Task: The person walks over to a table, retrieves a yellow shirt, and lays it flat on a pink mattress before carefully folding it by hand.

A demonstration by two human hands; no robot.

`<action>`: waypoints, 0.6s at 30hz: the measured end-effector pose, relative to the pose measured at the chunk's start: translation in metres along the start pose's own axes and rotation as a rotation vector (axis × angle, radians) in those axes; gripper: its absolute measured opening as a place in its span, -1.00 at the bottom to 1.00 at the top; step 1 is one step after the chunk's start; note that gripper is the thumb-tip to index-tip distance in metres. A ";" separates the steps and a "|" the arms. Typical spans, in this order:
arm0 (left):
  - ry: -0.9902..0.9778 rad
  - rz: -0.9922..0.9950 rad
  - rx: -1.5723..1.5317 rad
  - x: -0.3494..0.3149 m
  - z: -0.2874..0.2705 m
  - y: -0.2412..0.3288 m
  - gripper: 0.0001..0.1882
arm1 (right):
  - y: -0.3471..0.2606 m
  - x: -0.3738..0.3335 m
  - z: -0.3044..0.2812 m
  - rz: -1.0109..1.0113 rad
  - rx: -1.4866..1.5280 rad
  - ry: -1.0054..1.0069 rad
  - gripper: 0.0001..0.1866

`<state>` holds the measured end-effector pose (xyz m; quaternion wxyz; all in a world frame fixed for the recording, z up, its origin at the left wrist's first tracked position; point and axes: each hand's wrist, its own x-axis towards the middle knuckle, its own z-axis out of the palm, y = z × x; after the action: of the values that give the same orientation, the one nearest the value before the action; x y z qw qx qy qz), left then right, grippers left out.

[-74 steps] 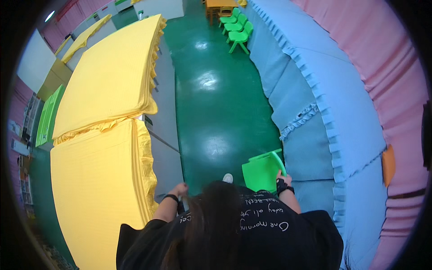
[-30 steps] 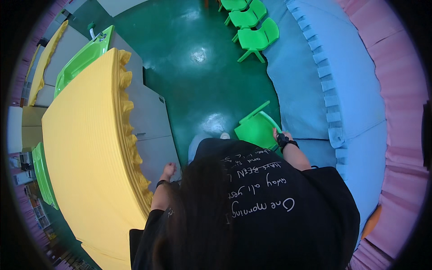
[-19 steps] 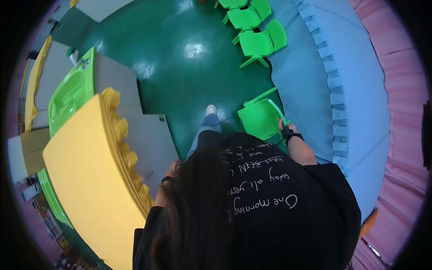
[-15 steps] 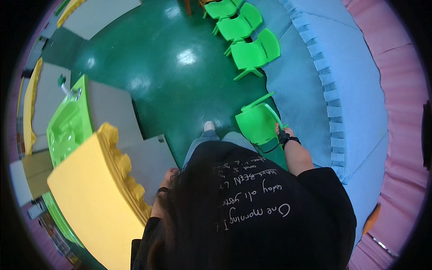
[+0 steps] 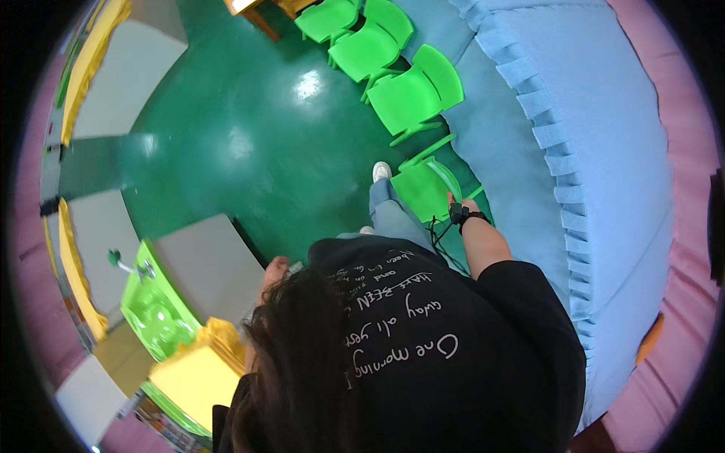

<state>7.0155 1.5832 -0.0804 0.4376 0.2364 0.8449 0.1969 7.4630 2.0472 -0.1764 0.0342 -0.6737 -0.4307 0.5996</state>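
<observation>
My right hand [image 5: 470,208] is closed on the top of the backrest of a small green plastic chair [image 5: 423,192]. A black strap circles that wrist, and thin dark cords hang below it, beside the seat. Low at my side is my left hand [image 5: 276,268], next to a grey panel [image 5: 208,257]; hair and sleeve cover part of that arm, and its fingers are too unclear to read. A small whitish thing [image 5: 296,266] shows beside it; I cannot make out what it is.
Several more green chairs [image 5: 404,98] stand in a row ahead, along a blue ruffled cover [image 5: 563,151]. On the left are a green play sink [image 5: 155,306], a yellow padded cover [image 5: 200,381] and grey panels. A wooden piece of furniture [image 5: 260,19] stands far ahead on the green floor [image 5: 226,121].
My view has moved forward and turned, bringing the row of chairs closer. One foot has stepped ahead. My right hand keeps its hold on the chair, which stays beside my leg.
</observation>
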 end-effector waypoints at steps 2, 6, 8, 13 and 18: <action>-0.034 -0.051 -0.074 0.030 -0.022 0.002 -0.74 | -0.028 -0.004 0.019 0.018 -0.203 -0.005 -0.59; -0.104 -0.209 -0.345 0.052 -0.045 0.020 -0.72 | -0.072 -0.015 0.050 0.033 -0.415 -0.031 -0.51; -0.157 -0.036 -0.051 0.071 -0.045 0.079 -0.71 | -0.076 -0.015 0.039 0.073 -0.473 0.021 -0.47; -0.248 0.035 0.301 0.084 -0.074 0.189 -0.72 | -0.099 -0.024 0.038 0.122 -0.503 0.077 -0.37; -0.245 -0.030 0.045 0.118 -0.097 0.141 -0.74 | -0.140 -0.045 0.052 0.109 -0.557 0.013 -0.50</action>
<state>6.9070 1.7529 -0.0283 0.5349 0.2560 0.7928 0.1410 7.3477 2.0823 -0.0767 -0.1818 -0.6832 -0.5417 0.4547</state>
